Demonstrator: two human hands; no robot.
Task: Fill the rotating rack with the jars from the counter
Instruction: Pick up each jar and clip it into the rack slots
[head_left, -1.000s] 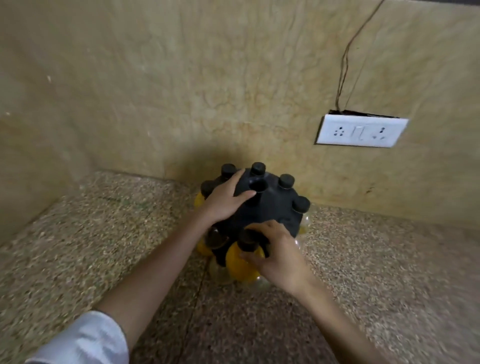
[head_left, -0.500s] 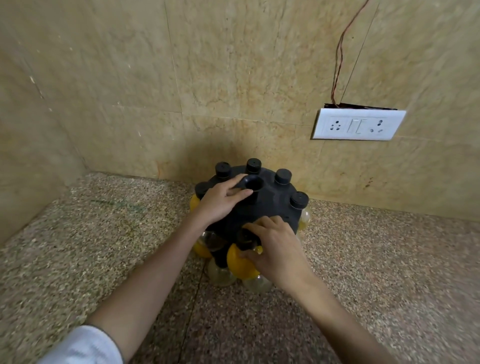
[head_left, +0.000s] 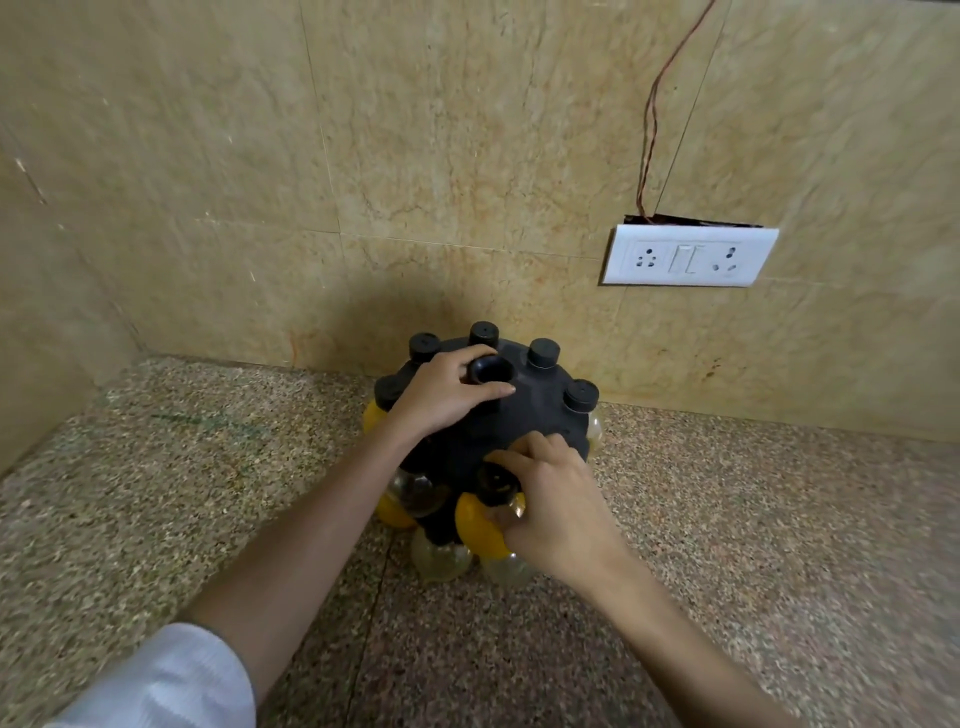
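Rack (head_left: 524, 415) steadied by my left hand (head_left: 441, 397), clamped on its top knob (head_left: 490, 370). My right hand (head_left: 558, 506) – closed around the near yellow jar (head_left: 480, 527) – has pressed it further into its slot; almost seated, I judge.

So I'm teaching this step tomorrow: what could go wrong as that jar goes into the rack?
1. The right hand works the yellow jar in at the front edge of the rack; it could slip out onto the counter.
2. The left hand steadies only the top knob, so the rack might turn or tip.
3. Neighbouring clear jars sit close and could get knocked.
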